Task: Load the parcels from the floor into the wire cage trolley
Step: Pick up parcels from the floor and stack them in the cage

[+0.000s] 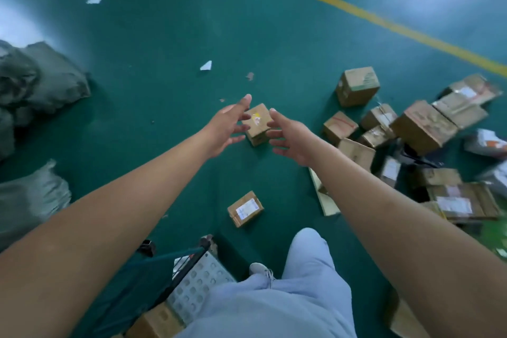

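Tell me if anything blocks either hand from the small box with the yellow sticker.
Nothing visible does. The left hand and right hand flank the small box with fingers spread, only bare green floor around it. Whether they touch it is unclear.

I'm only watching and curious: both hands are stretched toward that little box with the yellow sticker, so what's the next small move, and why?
Probably closing both hands onto the small box. The left hand and right hand flank it with fingers spread, holding nothing, and it sits alone on the green floor, apart from the pile.
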